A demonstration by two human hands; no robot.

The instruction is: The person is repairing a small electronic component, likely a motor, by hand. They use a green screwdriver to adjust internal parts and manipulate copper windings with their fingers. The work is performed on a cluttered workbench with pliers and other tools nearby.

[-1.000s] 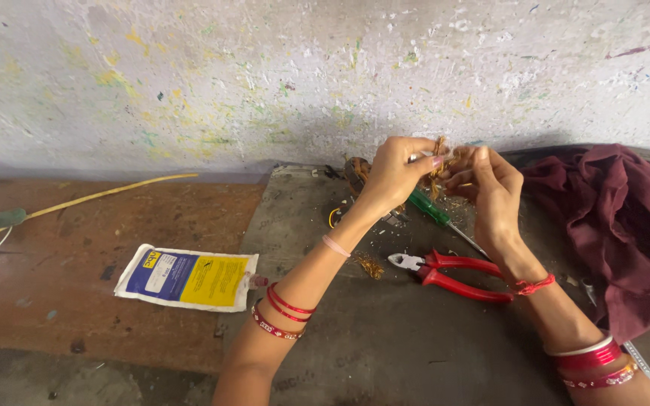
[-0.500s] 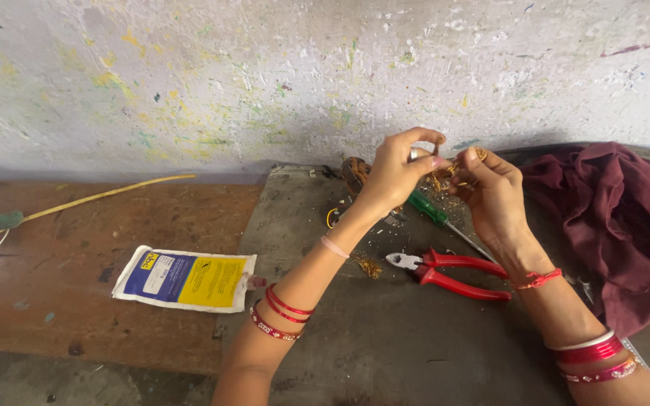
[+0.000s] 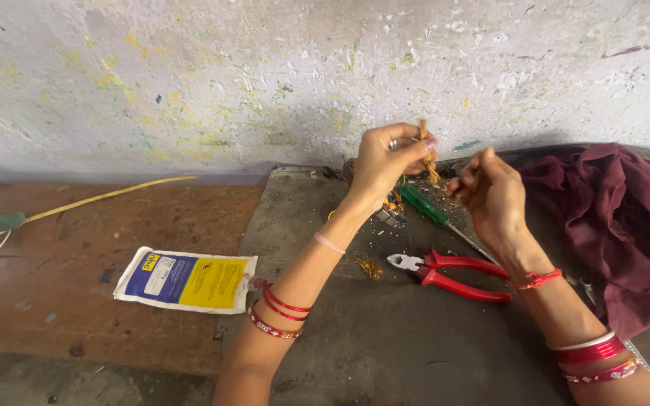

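Observation:
My left hand point(image 3: 387, 162) is raised above the grey mat point(image 3: 385, 338) and pinches a bunch of thin copper-coloured wire strands point(image 3: 427, 154) that stick up and hang from its fingertips. My right hand point(image 3: 490, 192) is just to the right, fingers curled, pinching strands of the same wire. Below the hands lie a green-handled screwdriver point(image 3: 426, 207) and red-handled pliers point(image 3: 457, 274). A small tuft of copper wire point(image 3: 370, 265) lies on the mat near the pliers' jaws.
A maroon cloth point(image 3: 618, 218) is heaped at the right. A blue, yellow and white pouch point(image 3: 186, 280) lies on the brown wooden surface point(image 3: 77, 301) at the left, with a yellow cable point(image 3: 99, 199) behind it. A paint-flecked wall point(image 3: 265, 75) closes the back.
Both hands have lifted up from the mat and drawn a little apart. The wire strands now stand clear above my left fingers.

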